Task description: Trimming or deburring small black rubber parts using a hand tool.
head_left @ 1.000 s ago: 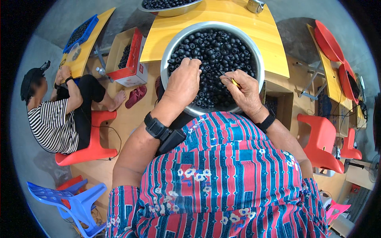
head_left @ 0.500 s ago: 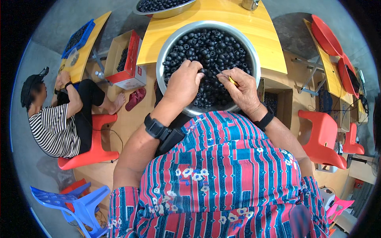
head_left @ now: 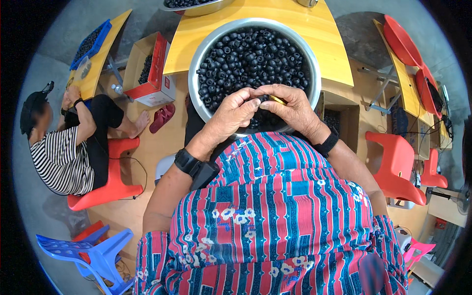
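Observation:
A large metal bowl point(head_left: 194, 73) heaped with small dark round fruits point(head_left: 255, 54) stands on a yellow table point(head_left: 337, 56) in front of me. Both hands meet over the bowl's near rim. My left hand point(head_left: 231, 115) pinches one dark fruit point(head_left: 254, 103) at its fingertips. My right hand point(head_left: 297, 109) grips a small yellow-handled tool point(head_left: 277, 100) whose tip points at that fruit. A black watch sits on each wrist.
A person in a striped shirt point(head_left: 59, 157) sits on a red stool point(head_left: 110, 189) at left by a cardboard box point(head_left: 147, 69) of fruits and a blue crate point(head_left: 88, 44). Red chairs point(head_left: 398, 167) stand right, a blue stool point(head_left: 93, 250) lower left, a second bowl point(head_left: 196, 6) behind.
My left hand has drawn out of the heap of fruits and moved right to meet my right hand at the bowl's near rim, now pinching a single fruit.

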`<state>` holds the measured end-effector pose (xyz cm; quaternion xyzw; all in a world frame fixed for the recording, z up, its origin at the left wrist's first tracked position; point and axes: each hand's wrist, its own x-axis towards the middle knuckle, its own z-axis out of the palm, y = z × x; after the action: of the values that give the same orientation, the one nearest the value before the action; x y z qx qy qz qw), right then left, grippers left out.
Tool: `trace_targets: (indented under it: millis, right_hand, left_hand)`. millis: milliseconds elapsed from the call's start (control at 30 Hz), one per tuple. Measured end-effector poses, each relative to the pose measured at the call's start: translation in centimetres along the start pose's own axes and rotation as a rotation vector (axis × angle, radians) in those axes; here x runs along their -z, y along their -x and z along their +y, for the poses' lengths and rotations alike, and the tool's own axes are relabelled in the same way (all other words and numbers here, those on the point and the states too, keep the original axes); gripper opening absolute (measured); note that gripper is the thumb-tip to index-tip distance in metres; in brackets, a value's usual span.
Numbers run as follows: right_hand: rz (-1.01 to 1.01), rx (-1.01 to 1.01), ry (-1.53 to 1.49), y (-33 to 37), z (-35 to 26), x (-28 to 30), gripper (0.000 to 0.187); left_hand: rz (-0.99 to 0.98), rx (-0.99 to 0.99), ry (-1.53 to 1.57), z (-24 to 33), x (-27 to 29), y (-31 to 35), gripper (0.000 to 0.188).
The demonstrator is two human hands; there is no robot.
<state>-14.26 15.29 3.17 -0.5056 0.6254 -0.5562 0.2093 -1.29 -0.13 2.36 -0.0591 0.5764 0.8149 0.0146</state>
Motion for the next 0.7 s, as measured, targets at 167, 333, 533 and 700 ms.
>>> trace_targets:
  millis: [167,333,533,700]
  right_hand:
    - [-0.021,-0.022,-0.022,0.1,0.5,0.0,0.026]
    - [-0.062,-0.096,-0.108,-0.1,0.1,0.0,0.026]
    - [-0.054,-0.102,-0.075,0.0,0.2,0.1,0.027]
    - [-0.066,-0.16,-0.017,-0.1,-0.2,0.3,0.028]
  left_hand:
    - [-0.109,0.083,0.339,-1.4,0.4,-0.2,0.029]
    - [-0.109,0.129,0.519,-1.3,0.3,0.0,0.028]
    - [-0.154,0.12,0.551,-1.7,0.7,0.0,0.028]
    - [-0.115,0.122,0.568,-1.8,0.5,-0.1,0.021]
